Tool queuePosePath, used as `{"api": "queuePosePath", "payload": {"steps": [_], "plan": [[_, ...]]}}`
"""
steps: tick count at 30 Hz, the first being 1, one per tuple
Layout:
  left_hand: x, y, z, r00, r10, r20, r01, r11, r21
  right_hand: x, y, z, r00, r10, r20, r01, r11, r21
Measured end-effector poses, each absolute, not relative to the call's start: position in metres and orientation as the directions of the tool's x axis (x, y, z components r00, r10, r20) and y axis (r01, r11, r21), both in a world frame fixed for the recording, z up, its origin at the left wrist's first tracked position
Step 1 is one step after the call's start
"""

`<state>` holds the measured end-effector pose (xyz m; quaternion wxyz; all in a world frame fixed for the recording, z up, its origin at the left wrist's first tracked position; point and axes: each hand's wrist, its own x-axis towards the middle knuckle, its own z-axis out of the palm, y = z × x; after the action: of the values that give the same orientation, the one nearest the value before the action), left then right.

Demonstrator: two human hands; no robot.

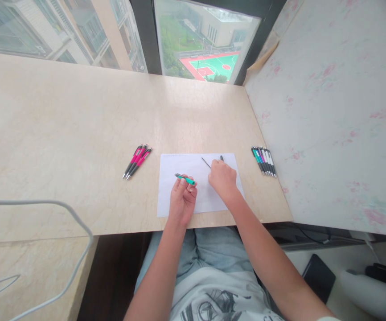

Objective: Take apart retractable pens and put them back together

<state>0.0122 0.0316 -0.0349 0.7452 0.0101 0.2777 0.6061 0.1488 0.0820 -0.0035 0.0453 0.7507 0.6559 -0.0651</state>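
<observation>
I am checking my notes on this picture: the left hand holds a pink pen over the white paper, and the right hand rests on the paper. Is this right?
Not quite. The head view shows the pen in the left hand is green, not pink; the pink pens lie left of the white paper. The right hand does rest on the paper.

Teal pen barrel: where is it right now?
Head view: the teal pen barrel is in the left hand, over the left half of the paper. The pink pens lie further left on the table.
</observation>
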Motion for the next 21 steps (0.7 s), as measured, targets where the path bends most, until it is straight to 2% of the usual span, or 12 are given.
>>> {"api": "queuePosePath", "payload": {"steps": [3,9,12,14,21], "plan": [[0.012,0.032,-0.036,0.111,0.911,-0.396,-0.902,0.259,0.344,0.153,0.08,-0.004,0.126,0.98,-0.156,0.985,-0.142,-0.098],[0.012,0.032,-0.037,0.083,0.921,-0.38,-0.899,0.234,0.371,0.167,0.054,-0.004,0.021,0.999,-0.028,0.842,-0.033,-0.538],[0.011,0.032,-0.038,0.083,0.922,-0.377,-0.899,0.232,0.37,0.17,0.039,0.0,-0.017,0.999,0.036,0.718,0.037,-0.695],[0.011,0.032,-0.038,0.083,0.925,-0.369,-0.901,0.228,0.368,0.17,0.03,0.006,-0.025,0.997,0.076,0.663,0.073,-0.745],[0.012,0.033,-0.04,0.076,0.93,-0.359,-0.889,0.225,0.398,0.174,0.015,0.025,-0.109,0.978,0.177,0.614,0.207,-0.762]]}}
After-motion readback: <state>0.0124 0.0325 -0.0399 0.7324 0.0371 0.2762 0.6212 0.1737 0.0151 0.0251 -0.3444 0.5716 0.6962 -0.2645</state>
